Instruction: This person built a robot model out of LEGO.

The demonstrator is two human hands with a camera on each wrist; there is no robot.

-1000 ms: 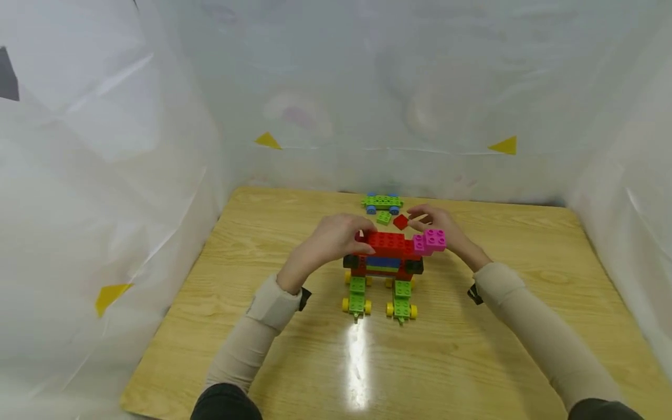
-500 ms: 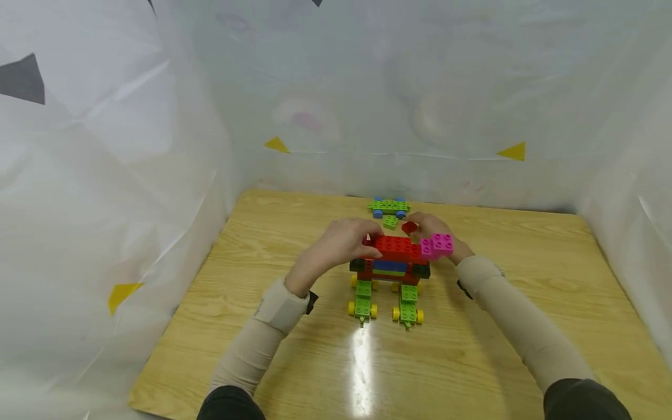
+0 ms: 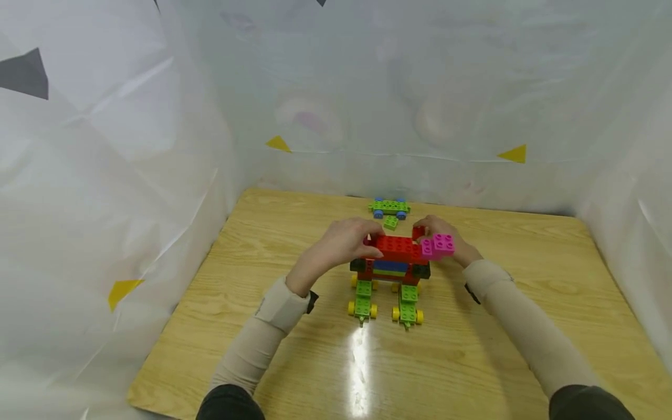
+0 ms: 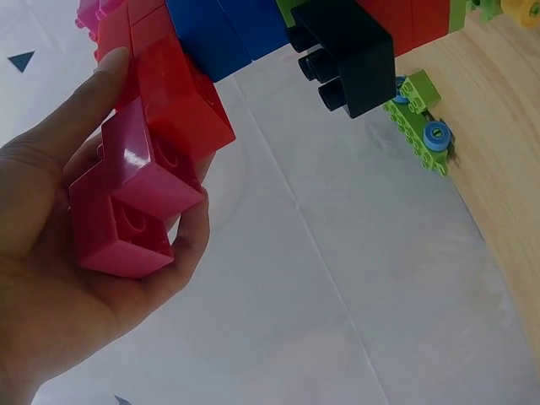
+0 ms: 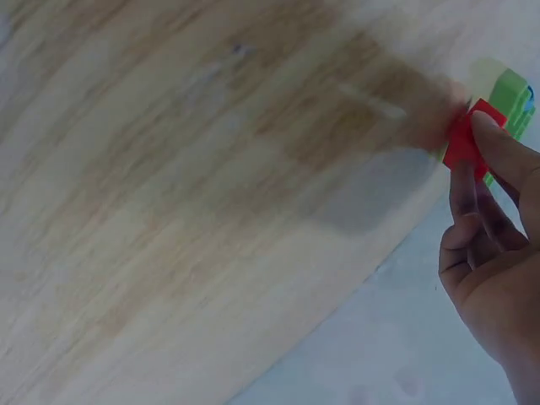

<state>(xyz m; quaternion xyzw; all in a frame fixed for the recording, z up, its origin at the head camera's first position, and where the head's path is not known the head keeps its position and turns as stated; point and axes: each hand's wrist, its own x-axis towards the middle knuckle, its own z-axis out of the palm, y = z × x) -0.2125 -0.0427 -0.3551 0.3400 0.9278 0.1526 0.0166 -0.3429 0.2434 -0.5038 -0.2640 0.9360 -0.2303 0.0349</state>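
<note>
A toy figure built of bricks (image 3: 396, 248) stands mid-table on green wheeled bases (image 3: 363, 300), with a red top, a blue layer, black side bricks and pink bricks (image 3: 442, 245) at its right end. My left hand (image 3: 343, 240) grips its red upper left end. The left wrist view shows thumb and fingers around that end, with dark pink bricks (image 4: 139, 190) against the palm. Behind the figure's right end, my right hand (image 3: 446, 232) pinches a small red brick (image 5: 474, 142) between thumb and fingers. The pink bricks partly hide this hand in the head view.
At the back of the wooden table (image 3: 294, 361) a green wheeled base (image 3: 389, 207) with blue wheels stands behind a loose green brick (image 3: 391, 222). White sheeting (image 3: 357, 99) walls off the back and both sides.
My right hand has reached the small red brick, picked it up from the table and turned it near the figure's right end. The left hand keeps its hold on the figure.
</note>
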